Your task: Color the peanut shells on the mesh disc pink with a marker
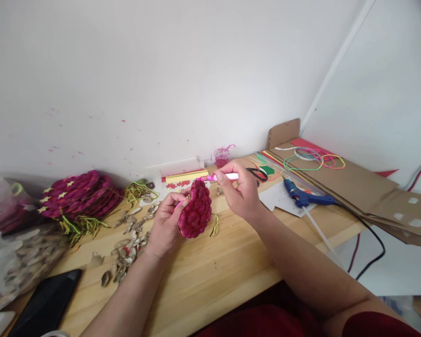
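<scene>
My left hand (170, 217) grips the edge of a dark magenta, bumpy round piece (195, 213), which is tilted up above the wooden table. My right hand (236, 187) is closed around a thin brush (229, 176) with a white handle stained pink. The brush's tip is at the top edge of the magenta piece. Behind my right hand, a small clear cup (221, 158) of pink liquid stands near the wall. Yellow-green strings (214, 225) show beside the piece.
Brown shell-like pieces (128, 252) lie left, near a magenta stack (82, 194), plastic bags (3, 271) and a black phone (45, 302). Scissors (258, 174), a blue glue gun (303, 197) with a black cable, and cardboard (365, 192) are on the right.
</scene>
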Demonstrator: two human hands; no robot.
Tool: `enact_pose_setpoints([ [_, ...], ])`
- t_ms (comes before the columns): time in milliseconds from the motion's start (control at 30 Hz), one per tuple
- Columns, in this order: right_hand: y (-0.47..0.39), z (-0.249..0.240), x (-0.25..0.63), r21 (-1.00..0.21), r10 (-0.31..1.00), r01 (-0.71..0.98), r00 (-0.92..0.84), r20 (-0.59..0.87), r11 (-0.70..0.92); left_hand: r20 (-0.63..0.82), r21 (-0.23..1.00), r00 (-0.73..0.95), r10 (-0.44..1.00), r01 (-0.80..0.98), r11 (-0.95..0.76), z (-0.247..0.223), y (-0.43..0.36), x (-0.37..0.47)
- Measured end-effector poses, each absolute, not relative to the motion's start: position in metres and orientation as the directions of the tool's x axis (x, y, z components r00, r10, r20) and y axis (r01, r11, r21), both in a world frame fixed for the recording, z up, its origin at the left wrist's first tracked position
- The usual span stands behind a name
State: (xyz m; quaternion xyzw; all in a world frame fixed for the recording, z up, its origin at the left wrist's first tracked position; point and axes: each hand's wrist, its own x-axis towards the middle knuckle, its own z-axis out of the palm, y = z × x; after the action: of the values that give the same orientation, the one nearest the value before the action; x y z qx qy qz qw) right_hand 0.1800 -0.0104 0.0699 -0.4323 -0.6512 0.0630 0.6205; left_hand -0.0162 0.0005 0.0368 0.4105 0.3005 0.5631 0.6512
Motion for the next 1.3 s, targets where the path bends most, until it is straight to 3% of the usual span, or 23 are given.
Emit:
enact_pose_setpoints([
  [267,-0.010,0.071,0.181,-0.588,0.613,0.492,0.131,0.779,0.642,0.092,0.880,0.193,0.977,-0.475,0.011,0.034,0.002,-0.019],
  [400,-0.011,0.070,0.181,-0.617,0.620,0.482,0.177,0.764,0.622,0.065,0.866,0.246,0.967,-0.496,0.068,0.034,0.001,-0.021],
  [600,-0.013,0.071,0.179,-0.558,0.612,0.520,0.083,0.786,0.647,-0.006,0.823,0.277,0.961,-0.544,0.162,0.031,0.003,-0.022],
  [833,-0.012,0.071,0.180,-0.539,0.570,0.544,0.130,0.811,0.643,-0.038,0.773,0.333,0.942,-0.588,0.239,0.027,0.006,-0.027],
  [1300,-0.013,0.070,0.177,-0.550,0.605,0.532,0.085,0.791,0.644,-0.050,0.779,0.333,0.942,-0.577,0.245,0.023,0.008,-0.027],
])
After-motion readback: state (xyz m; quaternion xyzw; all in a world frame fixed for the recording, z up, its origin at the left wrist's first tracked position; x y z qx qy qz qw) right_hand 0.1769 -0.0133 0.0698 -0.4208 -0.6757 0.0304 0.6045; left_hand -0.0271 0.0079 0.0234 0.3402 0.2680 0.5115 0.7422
